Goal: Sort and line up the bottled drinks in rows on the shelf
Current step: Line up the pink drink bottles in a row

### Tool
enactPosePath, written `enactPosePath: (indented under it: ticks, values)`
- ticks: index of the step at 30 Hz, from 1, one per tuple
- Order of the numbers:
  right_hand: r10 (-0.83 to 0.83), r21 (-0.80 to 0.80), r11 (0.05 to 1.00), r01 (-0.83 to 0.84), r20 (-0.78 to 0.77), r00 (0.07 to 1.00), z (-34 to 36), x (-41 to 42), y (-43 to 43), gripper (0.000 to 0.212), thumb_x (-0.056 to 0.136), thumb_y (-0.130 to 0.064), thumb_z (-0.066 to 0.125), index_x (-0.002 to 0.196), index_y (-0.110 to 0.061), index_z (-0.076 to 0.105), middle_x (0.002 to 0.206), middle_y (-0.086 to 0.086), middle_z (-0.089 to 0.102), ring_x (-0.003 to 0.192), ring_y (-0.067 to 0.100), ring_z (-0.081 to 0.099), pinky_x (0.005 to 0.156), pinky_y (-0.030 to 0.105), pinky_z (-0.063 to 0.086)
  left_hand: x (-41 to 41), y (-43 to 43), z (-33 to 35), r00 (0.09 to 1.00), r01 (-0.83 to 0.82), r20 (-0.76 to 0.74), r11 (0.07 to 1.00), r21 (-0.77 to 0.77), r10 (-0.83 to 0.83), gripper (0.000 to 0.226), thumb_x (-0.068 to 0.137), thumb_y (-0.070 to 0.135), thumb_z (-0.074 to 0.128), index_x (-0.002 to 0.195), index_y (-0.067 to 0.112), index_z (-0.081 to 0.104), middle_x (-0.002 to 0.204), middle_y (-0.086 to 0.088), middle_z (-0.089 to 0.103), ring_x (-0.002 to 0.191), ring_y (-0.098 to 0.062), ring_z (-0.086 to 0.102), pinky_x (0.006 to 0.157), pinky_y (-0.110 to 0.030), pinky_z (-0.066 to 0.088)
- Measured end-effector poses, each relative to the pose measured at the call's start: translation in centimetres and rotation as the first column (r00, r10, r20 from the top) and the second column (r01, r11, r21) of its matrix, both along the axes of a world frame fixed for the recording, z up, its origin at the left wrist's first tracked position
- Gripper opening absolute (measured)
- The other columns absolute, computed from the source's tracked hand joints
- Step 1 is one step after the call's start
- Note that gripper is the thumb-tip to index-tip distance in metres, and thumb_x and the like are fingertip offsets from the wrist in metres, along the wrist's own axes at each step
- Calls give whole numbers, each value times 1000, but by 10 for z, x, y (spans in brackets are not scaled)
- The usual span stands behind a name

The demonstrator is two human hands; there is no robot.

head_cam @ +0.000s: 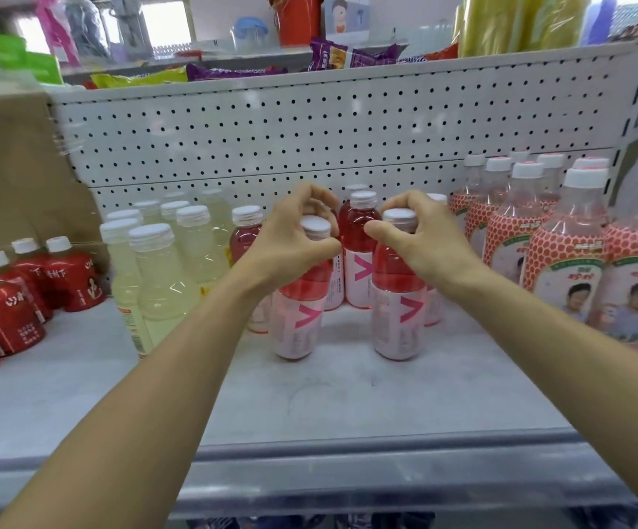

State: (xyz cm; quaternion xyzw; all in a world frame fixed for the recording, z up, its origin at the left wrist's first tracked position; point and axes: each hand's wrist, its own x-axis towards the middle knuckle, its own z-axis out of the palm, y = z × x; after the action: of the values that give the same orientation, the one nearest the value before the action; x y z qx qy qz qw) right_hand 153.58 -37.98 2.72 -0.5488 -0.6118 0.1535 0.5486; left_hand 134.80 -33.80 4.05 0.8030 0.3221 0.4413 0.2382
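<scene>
our left hand [290, 246] curled round the neck of the left pink bottle [297, 322], thumb and fingers closed just under its white cap. our right hand [424, 242] grasped the right pink bottle [397, 322] at the cap in the same way. both bottles stood upright on the grey shelf [348, 406], about midway between its front edge and its back panel, near the middle of its length and a little apart from each other. each was clear plastic filled with red-pink liquid, wrapped low down in a pale pink label with a large magenta v, and topped with a white ribbed cap. behind them, toward the white pegboard back panel [309, 127], stood more pink bottles [359, 261] of the same kind, closely grouped. toward the shelf's left end were pale yellow bottles [157, 284] in rows running front to back. beyond those, at the left edge, stood squat red-label bottles [8, 315]. toward the right end stood taller bottles with orange-dotted labels [565, 261] and a printed picture, also in rows. a brown cardboard box [12, 166] stood at the back left corner, and snack packets [233, 72] lay on the tier above.
</scene>
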Motion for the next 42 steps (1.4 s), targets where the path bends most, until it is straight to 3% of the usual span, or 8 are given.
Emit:
enactPosePath:
  ticks: [8,13,17,24,31,34,37,42]
  values:
    - [81,-60,994,-87,-101,992,-33,5,-7,61,77,-37,82,125,-27,46,112,-8,65,102,7,64,83,29,54,3,21,-8,982,-92,151,986,-137,113,23,77,4,67,97,16,61,78,-15,74,67,-18,68,71,-46,60]
    - [85,-147,984,-99,-96,992,-55,7,-14,78,76,-18,82,138,-28,36,109,-16,63,97,-2,61,89,29,46,2,28,-12,959,-39,268,977,-209,96,21,82,-3,63,93,15,61,72,-10,73,66,-17,69,65,-32,58]
    - [105,-192,975,-114,-56,993,-66,9,-13,66,77,-18,82,126,-28,39,107,-17,61,88,-12,58,69,7,42,4,28,-23,944,-7,322,983,-185,67,20,84,7,72,100,13,63,80,-9,75,73,-20,70,71,-30,58]
    - [107,-189,977,-103,15,994,-78,9,-10,69,76,-24,84,123,-32,35,105,-25,56,89,-17,55,66,7,41,-2,25,-55,932,-7,352,974,-226,89,35,77,14,83,106,25,65,96,5,76,92,-15,73,80,-29,59]
    - [77,-140,987,-74,19,997,-82,-1,4,73,72,-27,87,126,-26,38,108,-21,60,98,-14,57,81,9,43,-4,25,-50,966,58,256,957,-285,18,51,81,24,80,125,23,55,109,5,72,99,-6,69,82,-22,53]
    - [82,-131,989,-75,51,995,-93,-1,3,78,74,-19,85,128,-34,31,109,-24,57,94,-24,54,75,0,43,-9,12,-75,992,-98,54,957,-272,116,79,70,46,85,132,37,36,123,14,60,110,2,60,91,-21,47]
    - [61,-142,989,-47,99,993,-99,0,5,84,72,-19,83,131,-36,26,108,-17,60,94,-8,60,84,15,50,-11,8,-102,963,-260,-113,958,-124,247,105,51,61,89,134,38,29,132,9,51,124,-9,51,106,-36,44]
    - [6,-142,990,15,144,990,-102,-3,13,78,72,-29,85,129,-28,31,115,-11,59,102,7,60,90,27,49,-6,11,-105,962,-269,-73,958,-99,262,97,62,29,94,135,26,31,125,8,55,118,-9,55,104,-30,46]
